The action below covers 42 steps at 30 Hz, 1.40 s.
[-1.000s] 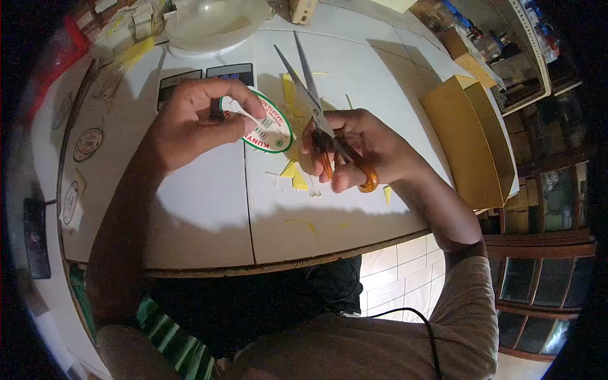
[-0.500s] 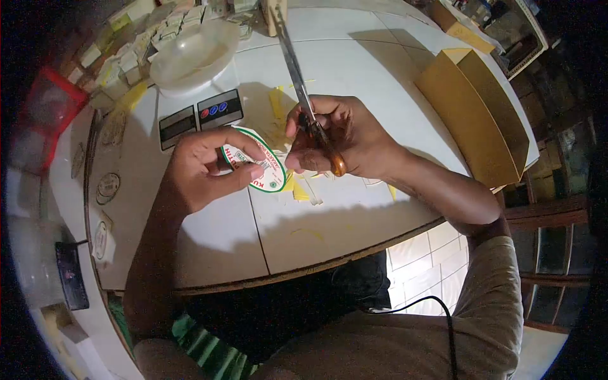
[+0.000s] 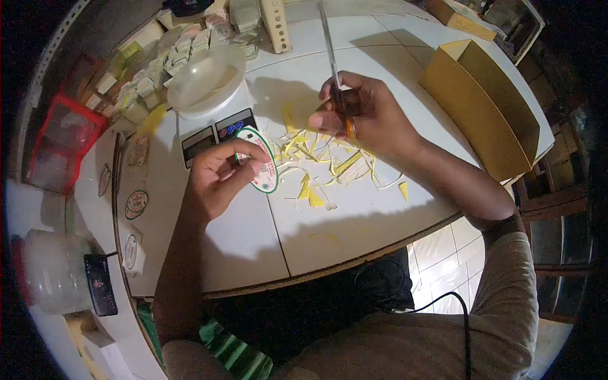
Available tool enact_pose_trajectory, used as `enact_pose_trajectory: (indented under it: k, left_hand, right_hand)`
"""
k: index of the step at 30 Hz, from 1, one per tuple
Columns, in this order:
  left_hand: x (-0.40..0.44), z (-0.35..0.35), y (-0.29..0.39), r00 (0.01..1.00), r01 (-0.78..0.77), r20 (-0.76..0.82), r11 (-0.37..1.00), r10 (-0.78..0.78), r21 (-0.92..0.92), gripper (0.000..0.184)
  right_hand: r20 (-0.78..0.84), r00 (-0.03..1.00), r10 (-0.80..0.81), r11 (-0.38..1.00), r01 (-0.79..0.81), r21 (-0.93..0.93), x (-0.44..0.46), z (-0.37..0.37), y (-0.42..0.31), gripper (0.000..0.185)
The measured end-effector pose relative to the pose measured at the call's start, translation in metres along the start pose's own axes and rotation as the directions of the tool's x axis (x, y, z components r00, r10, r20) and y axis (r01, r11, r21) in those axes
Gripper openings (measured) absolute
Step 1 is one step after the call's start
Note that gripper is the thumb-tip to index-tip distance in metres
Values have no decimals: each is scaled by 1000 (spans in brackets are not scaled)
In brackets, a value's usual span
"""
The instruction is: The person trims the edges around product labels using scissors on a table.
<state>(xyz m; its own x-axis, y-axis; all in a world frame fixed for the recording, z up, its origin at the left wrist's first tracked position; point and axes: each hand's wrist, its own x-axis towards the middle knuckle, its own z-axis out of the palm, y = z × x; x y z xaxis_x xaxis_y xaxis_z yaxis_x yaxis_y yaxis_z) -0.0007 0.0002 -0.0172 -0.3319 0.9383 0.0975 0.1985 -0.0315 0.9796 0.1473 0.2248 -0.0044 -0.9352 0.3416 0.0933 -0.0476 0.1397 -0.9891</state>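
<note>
Left hand [image 3: 221,178]: narrowed to a pinch, thumb against forefinger, on the oval label.
Oval label [image 3: 270,180]: thin and flat, white with a green border and small red and dark print; held above the bench, left of the scraps, its long axis slanting.
Right hand [image 3: 377,117]: curled around the scissors, farther off and to the right of the label, apart from it.
Scissors [image 3: 330,47]: slim, bright metal, seen nearly edge-on as one line pointing far; glossy amber handles, partly covered by fingers.
Scraps [image 3: 315,199]: yellow and white, curled strips and pointed slivers, loosely scattered near the middle.
Bench [image 3: 237,253]: smooth white tile, dark joints, rough brownish near edge.
Scale [image 3: 235,124]: dark panel with round buttons, behind the left hand; on top, a rounded, translucent bowl [image 3: 199,95].
Cardboard box [image 3: 456,111]: long, open, brown, at right.
Since half a second ago: right hand and scissors moved away from the label, more scraps uncovered, left pinch unchanged.
Since a second ago: blades no longer seen spread in a V.
</note>
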Motion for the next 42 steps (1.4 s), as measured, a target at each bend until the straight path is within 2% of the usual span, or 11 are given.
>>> enact_pose_trajectory:
  k: [3, 7, 9, 19, 21, 23, 26, 35, 38, 40, 42]
  left_hand:
    - [1, 1, 0, 997, -60, -47, 998, 61, 25, 12]
    - [3, 6, 1, 989, -96, -107, 994, 100, 43, 13]
    - [3, 8, 5, 986, -108, -126, 994, 110, 20, 15]
    - [1, 13, 4, 921, -171, -354, 985, 166, 16, 23]
    - [2, 12, 5, 920, -191, -345, 981, 185, 18, 23]
    - [2, 13, 5, 920, -211, -333, 977, 206, 21, 23]
    - [2, 13, 5, 923, -215, -320, 976, 213, 30, 23]
    - [3, 12, 4, 918, -234, -322, 972, 231, 32, 24]
    - [3, 12, 3, 914, -242, -327, 970, 240, 37, 23]
    - [3, 12, 3, 905, -270, -319, 960, 281, 79, 21]
    - [3, 13, 4, 906, -266, -320, 961, 277, 77, 21]
  right_hand:
    - [-85, 993, -85, 956, 57, -286, -2, -4, -4, 39]
    - [60, 971, -229, 925, 237, -298, -6, -8, -4, 45]
    - [278, 956, 94, 983, -46, -175, -6, -10, -8, 43]
    - [436, 896, 79, 941, 78, -330, -21, 19, 0, 65]
    - [430, 889, -155, 986, 114, 119, -17, 17, 9, 55]
    - [505, 856, -109, 965, -32, 261, -17, 12, 2, 61]
    - [517, 851, -91, 988, 141, -58, -17, 11, 2, 76]
    - [434, 865, -253, 967, 217, 132, -15, 14, 4, 52]
    - [455, 851, -261, 953, 302, -18, -17, 11, 0, 52]
    - [386, 890, -242, 704, 435, -562, -20, 10, -15, 53]
    - [398, 903, -159, 897, 301, -324, -19, 10, -4, 57]
